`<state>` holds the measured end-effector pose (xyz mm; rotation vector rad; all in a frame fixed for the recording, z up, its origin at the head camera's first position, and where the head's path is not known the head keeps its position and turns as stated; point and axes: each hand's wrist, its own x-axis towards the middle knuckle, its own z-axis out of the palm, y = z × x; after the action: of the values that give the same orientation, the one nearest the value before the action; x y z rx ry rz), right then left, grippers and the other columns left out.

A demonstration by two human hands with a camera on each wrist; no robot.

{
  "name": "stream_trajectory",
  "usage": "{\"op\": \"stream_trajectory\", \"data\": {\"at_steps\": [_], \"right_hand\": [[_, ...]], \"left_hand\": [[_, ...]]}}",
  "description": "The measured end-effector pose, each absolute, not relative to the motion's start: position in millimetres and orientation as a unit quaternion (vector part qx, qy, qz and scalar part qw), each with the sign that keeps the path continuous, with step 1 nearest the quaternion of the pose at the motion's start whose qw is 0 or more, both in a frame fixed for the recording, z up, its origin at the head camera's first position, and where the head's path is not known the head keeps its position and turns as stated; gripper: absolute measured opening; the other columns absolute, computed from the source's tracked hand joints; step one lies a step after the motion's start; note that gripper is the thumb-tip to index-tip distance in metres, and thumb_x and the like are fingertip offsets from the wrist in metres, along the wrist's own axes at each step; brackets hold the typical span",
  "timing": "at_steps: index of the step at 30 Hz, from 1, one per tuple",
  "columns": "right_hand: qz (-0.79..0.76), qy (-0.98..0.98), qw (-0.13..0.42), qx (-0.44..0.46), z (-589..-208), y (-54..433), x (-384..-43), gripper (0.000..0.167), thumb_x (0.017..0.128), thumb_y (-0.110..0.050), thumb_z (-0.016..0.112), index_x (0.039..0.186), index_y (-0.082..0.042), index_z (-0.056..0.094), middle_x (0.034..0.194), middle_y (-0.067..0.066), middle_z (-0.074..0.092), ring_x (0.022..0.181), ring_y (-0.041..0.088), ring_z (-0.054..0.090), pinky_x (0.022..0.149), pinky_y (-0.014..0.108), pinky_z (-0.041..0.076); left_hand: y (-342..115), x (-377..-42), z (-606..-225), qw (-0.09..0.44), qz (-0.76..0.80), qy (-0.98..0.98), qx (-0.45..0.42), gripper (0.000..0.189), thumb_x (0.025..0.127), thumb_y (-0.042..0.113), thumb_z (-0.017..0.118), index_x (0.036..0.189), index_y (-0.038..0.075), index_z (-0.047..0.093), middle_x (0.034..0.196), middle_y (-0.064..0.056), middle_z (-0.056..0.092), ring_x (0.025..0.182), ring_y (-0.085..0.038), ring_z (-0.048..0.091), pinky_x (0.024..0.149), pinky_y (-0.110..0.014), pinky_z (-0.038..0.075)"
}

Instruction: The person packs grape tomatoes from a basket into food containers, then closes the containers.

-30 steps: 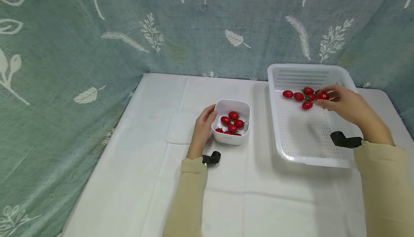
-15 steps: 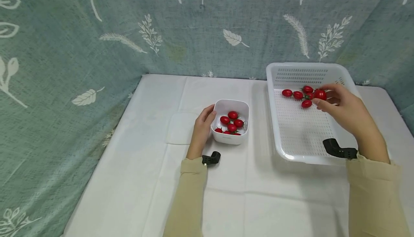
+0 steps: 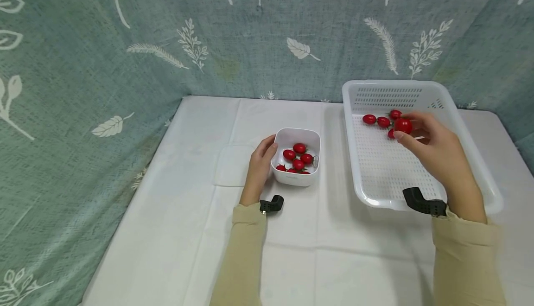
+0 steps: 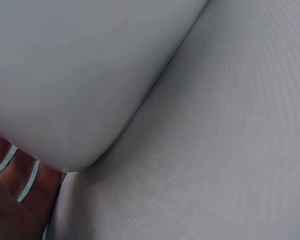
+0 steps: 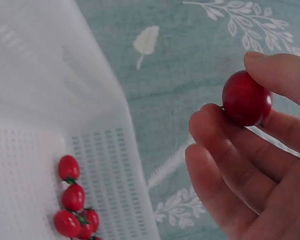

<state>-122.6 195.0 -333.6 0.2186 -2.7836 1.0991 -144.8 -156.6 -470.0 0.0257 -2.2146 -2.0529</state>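
In the head view my left hand (image 3: 259,167) holds a small white square container (image 3: 295,181) by its left side. Several red cherry tomatoes (image 3: 298,164) lie inside. From the left wrist, the container's smooth wall (image 4: 74,85) fills the upper left, with fingers (image 4: 19,175) against it. My right hand (image 3: 438,148) pinches one cherry tomato (image 5: 246,98) between thumb and fingertips, raised over a large white perforated basket (image 3: 388,176). More cherry tomatoes (image 3: 369,119) rest on the basket's floor near its back, some hidden behind the right hand.
A white cloth (image 3: 292,259) covers the table. Left of the small container lies a flat, pale square piece (image 3: 230,164). A green leaf-patterned curtain (image 3: 250,41) hangs behind the table and along its left side.
My right hand has lifted the cherry tomato and moved it left and toward me over the basket. The left hand and small container stay in place.
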Motion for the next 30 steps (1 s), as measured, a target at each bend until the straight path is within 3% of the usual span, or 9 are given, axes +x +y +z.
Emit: {"op": "stream_trajectory", "data": {"at_steps": [14, 30], "right_hand": [[0.421, -0.893, 0.111, 0.112, -343.0, 157.7, -113.8, 0.047, 0.082, -0.032, 0.064, 0.124, -0.020, 0.050, 0.105, 0.002, 0.059, 0.088, 0.009, 0.052, 0.072, 0.013, 0.042], [0.477, -0.864, 0.118, 0.105, -349.9, 134.6, -110.1, 0.045, 0.083, -0.031, 0.063, 0.125, -0.024, 0.049, 0.105, -0.004, 0.058, 0.091, 0.007, 0.053, 0.075, 0.015, 0.044]], "left_hand": [[-155.9, -144.5, -467.3, 0.059, -0.682, -0.729, 0.008, 0.044, 0.088, 0.044, 0.051, 0.126, 0.023, 0.050, 0.126, 0.005, 0.050, 0.117, -0.009, 0.043, 0.099, -0.030, 0.032], [-156.0, -145.2, -469.3, 0.059, -0.673, -0.737, 0.019, 0.045, 0.085, 0.051, 0.051, 0.123, 0.028, 0.052, 0.124, 0.009, 0.051, 0.115, -0.007, 0.044, 0.098, -0.030, 0.034]]}}
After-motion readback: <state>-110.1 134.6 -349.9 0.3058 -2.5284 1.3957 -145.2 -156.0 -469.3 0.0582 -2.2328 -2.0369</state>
